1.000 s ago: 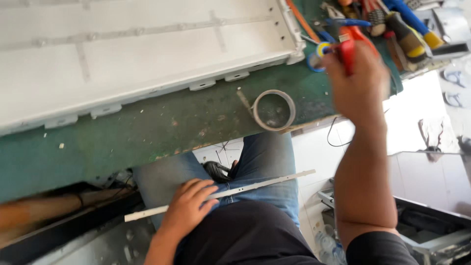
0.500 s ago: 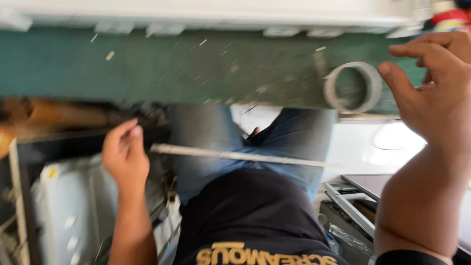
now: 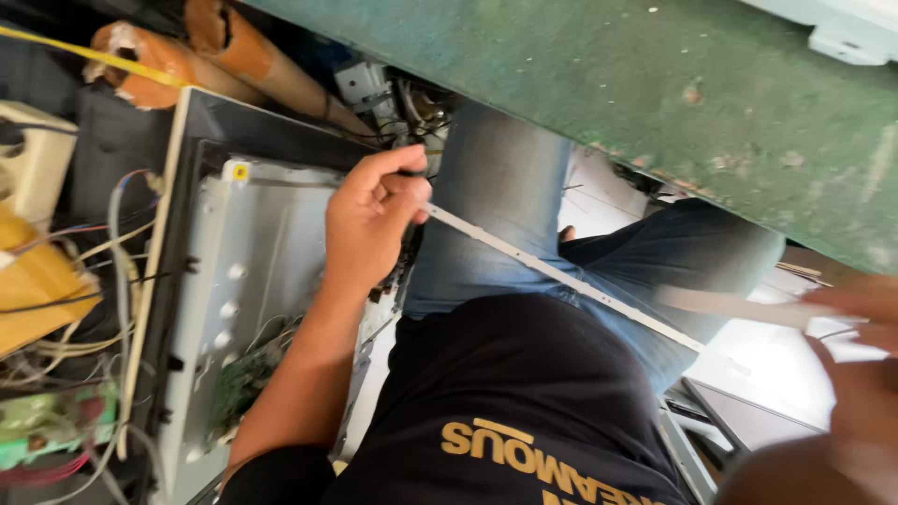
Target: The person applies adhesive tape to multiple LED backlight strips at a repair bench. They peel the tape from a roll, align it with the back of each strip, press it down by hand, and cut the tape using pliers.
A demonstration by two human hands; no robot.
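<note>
We pinch thin white strip [image 3: 561, 281] mid-frame, left hand [image 3: 369, 220]; right hand [image 3: 865, 374] blurred lower right, fingers unreadable; strip not yet set down.

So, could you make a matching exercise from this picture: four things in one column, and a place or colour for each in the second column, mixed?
Things:
1. thin white strip
2. left hand
3. workbench top
4. cardboard tubes

Descriptions:
a. green, worn surface
b. brown, at top left
c. lies across the lap
d. pinches one end of the strip

Pairs: 1-c, 2-d, 3-a, 4-b
</note>
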